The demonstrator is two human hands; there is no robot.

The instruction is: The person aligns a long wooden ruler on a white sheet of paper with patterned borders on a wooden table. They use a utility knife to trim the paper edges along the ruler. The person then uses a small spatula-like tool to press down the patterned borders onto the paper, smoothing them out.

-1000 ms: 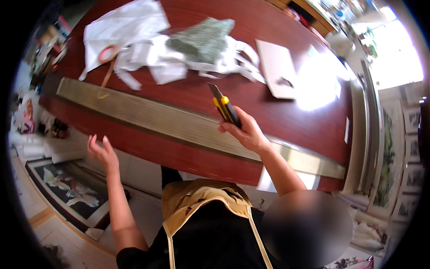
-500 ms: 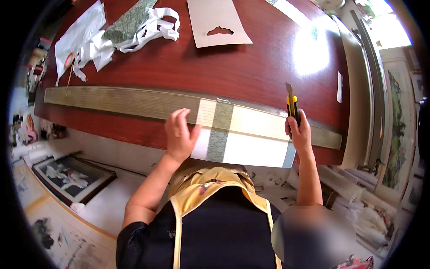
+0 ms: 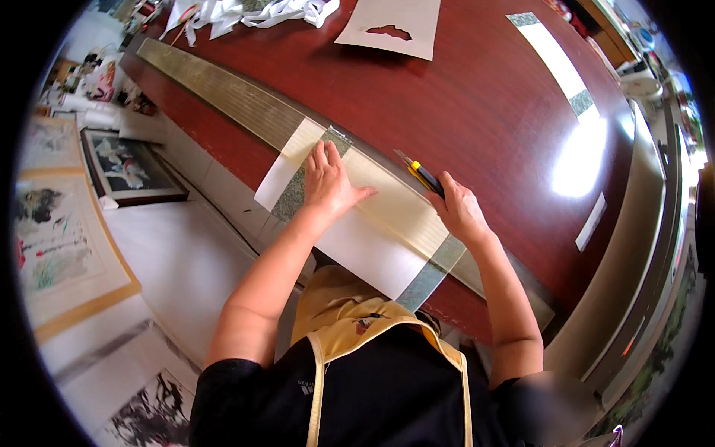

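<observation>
A long see-through ruler (image 3: 223,91) lies along the near edge of the dark red table. Under it is a white paper sheet (image 3: 376,249) with grey-green patterned bands (image 3: 292,195), its near part hanging past the table edge. My left hand (image 3: 328,182) rests on the ruler with fingers stretched and thumb spread, over the left band. My right hand (image 3: 463,212) grips a yellow-and-black utility knife (image 3: 426,179), its blade out and pointing away to the left, by the ruler's far edge. Whether the blade touches anything, I cannot tell.
At the far side lie crumpled white strips (image 3: 298,11) and a pale card (image 3: 391,30) with a ragged hole. A banded paper strip (image 3: 555,67) and a small white slip (image 3: 590,222) are to the right. A framed picture (image 3: 134,167) stands below the table at left.
My view has turned. My left hand has come down onto the ruler over the patterned band. My right hand has brought the knife leftward and tipped its blade toward the ruler's far edge.
</observation>
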